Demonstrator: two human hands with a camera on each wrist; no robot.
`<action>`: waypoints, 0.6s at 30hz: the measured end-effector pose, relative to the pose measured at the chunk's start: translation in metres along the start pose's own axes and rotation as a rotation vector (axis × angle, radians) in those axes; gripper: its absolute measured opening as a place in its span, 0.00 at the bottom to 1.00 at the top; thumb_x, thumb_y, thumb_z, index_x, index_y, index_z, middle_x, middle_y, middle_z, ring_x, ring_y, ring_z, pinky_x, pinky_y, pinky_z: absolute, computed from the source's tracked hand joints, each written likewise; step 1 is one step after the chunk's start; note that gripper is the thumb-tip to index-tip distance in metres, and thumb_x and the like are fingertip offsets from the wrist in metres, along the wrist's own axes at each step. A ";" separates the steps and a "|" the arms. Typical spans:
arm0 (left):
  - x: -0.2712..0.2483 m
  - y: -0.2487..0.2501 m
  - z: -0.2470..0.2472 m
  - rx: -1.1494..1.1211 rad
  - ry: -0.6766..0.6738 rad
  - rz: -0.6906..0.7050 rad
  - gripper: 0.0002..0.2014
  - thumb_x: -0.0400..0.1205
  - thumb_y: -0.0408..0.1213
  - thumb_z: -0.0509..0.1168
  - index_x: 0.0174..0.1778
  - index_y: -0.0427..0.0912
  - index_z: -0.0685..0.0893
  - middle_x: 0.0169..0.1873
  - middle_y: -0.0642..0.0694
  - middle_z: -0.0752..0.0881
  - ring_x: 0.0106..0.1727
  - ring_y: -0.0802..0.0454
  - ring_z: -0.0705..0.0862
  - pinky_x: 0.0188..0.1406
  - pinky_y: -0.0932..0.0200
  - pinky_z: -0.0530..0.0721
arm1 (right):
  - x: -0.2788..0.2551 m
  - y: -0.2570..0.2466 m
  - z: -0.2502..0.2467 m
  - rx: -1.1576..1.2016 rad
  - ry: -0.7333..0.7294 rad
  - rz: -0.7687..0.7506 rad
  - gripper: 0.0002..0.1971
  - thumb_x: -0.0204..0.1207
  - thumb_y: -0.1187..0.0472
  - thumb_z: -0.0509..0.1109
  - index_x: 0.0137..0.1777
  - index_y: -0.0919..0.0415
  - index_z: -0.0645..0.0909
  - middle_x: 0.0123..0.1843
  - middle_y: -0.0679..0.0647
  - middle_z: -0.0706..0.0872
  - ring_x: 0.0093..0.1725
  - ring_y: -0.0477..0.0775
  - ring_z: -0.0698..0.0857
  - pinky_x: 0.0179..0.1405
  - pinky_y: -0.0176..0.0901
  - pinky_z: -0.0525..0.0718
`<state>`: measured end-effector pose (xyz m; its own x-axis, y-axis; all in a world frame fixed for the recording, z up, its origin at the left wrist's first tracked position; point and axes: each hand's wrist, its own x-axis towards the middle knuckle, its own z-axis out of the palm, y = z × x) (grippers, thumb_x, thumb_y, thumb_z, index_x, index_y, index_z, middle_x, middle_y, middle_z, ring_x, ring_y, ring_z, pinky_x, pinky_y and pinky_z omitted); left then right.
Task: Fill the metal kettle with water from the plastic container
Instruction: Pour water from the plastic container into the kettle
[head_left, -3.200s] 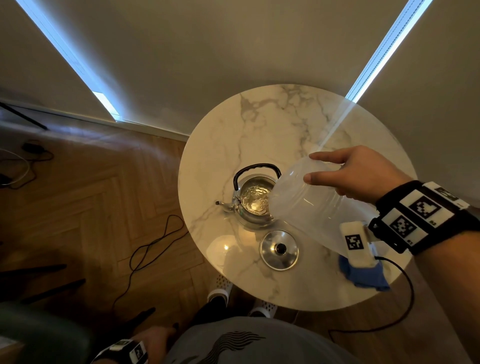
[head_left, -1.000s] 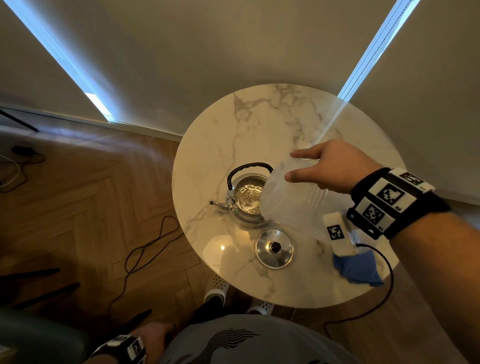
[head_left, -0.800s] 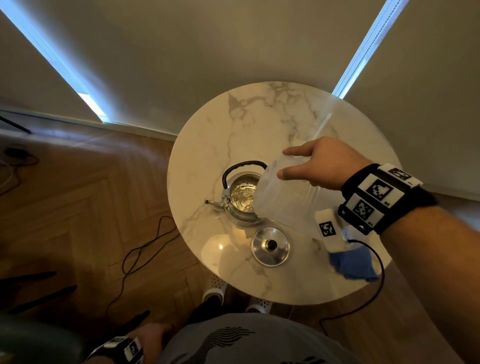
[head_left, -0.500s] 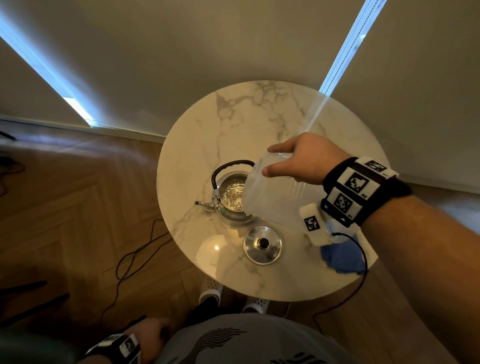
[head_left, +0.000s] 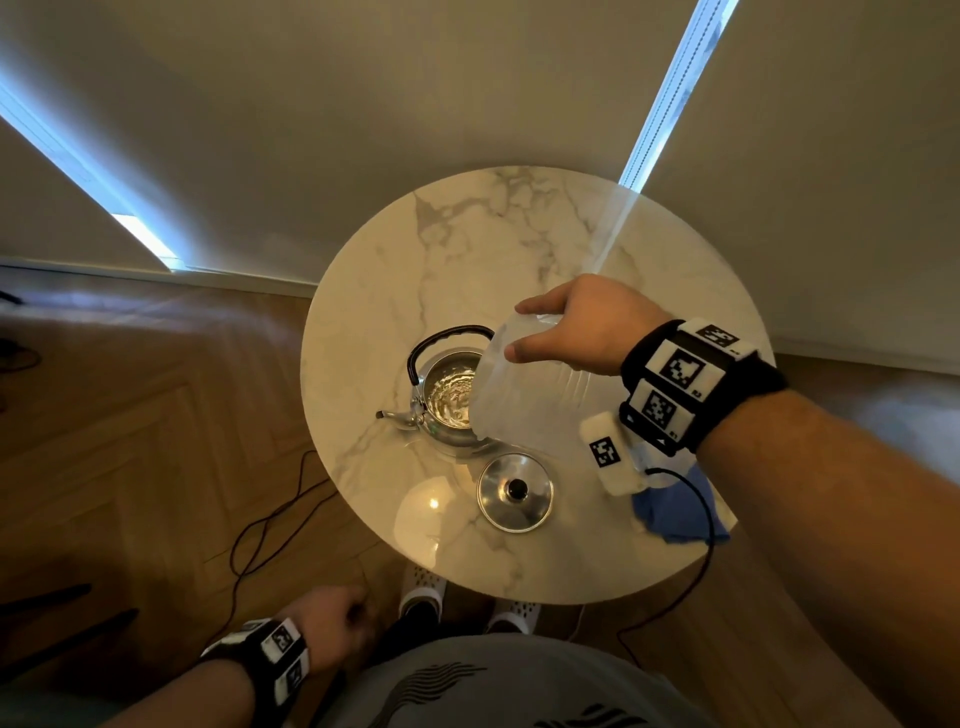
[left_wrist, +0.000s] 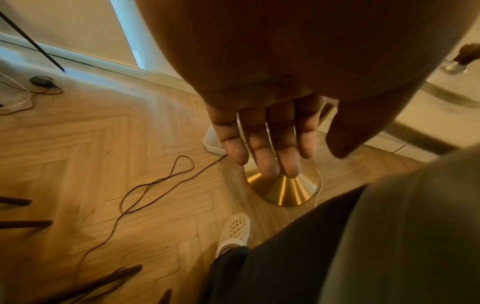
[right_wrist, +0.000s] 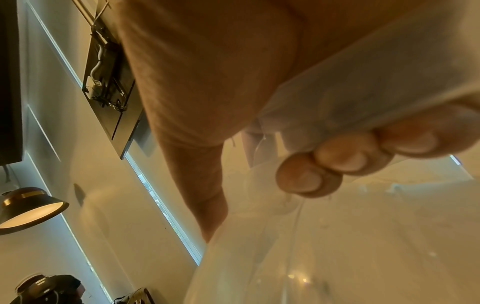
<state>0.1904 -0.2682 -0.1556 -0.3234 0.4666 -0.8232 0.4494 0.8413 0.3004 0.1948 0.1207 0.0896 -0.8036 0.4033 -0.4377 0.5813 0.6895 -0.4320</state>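
Observation:
A shiny metal kettle (head_left: 441, 400) with a black handle stands open on the round marble table (head_left: 467, 249), rippling water inside. Its lid (head_left: 515, 492) lies just in front of it. My right hand (head_left: 576, 327) grips a translucent plastic container (head_left: 524, 395), tipped steeply with its mouth over the kettle's opening. In the right wrist view my fingertips (right_wrist: 345, 156) press the container (right_wrist: 337, 246) wall. My left hand (head_left: 337, 629) hangs low beside my body, holding nothing; in the left wrist view its fingers (left_wrist: 262, 144) are straight and relaxed.
A blue cloth (head_left: 675, 509) lies at the table's right front edge under my wrist. A dark cable (head_left: 270, 530) loops on the wooden floor left of the table. The table's brass base (left_wrist: 288, 189) stands near my white shoes (head_left: 426, 587).
The container has tipped further over the kettle and my right hand has shifted slightly left. My left hand has risen a little at my side.

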 end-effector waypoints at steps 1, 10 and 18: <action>0.001 0.007 -0.006 -0.018 0.019 0.020 0.04 0.76 0.53 0.64 0.38 0.64 0.75 0.39 0.60 0.83 0.44 0.62 0.83 0.43 0.69 0.78 | 0.000 0.003 0.000 0.012 -0.003 -0.003 0.35 0.67 0.34 0.79 0.76 0.39 0.81 0.75 0.48 0.84 0.62 0.51 0.86 0.67 0.52 0.81; -0.001 0.119 -0.117 -0.702 0.364 0.274 0.14 0.86 0.53 0.61 0.54 0.51 0.88 0.48 0.51 0.93 0.47 0.53 0.91 0.55 0.48 0.90 | -0.013 0.053 0.007 0.412 0.083 0.007 0.32 0.66 0.35 0.81 0.72 0.33 0.82 0.28 0.40 0.82 0.32 0.38 0.86 0.41 0.38 0.82; -0.011 0.216 -0.174 -1.218 0.246 0.323 0.24 0.76 0.65 0.67 0.63 0.57 0.86 0.59 0.39 0.90 0.59 0.40 0.90 0.62 0.36 0.87 | -0.030 0.105 0.007 0.743 0.159 -0.067 0.37 0.68 0.41 0.81 0.78 0.41 0.77 0.27 0.53 0.83 0.30 0.53 0.82 0.44 0.58 0.88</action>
<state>0.1461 -0.0442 0.0022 -0.5460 0.6235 -0.5596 -0.4699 0.3250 0.8207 0.2808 0.1765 0.0515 -0.8161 0.4955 -0.2974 0.4187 0.1522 -0.8953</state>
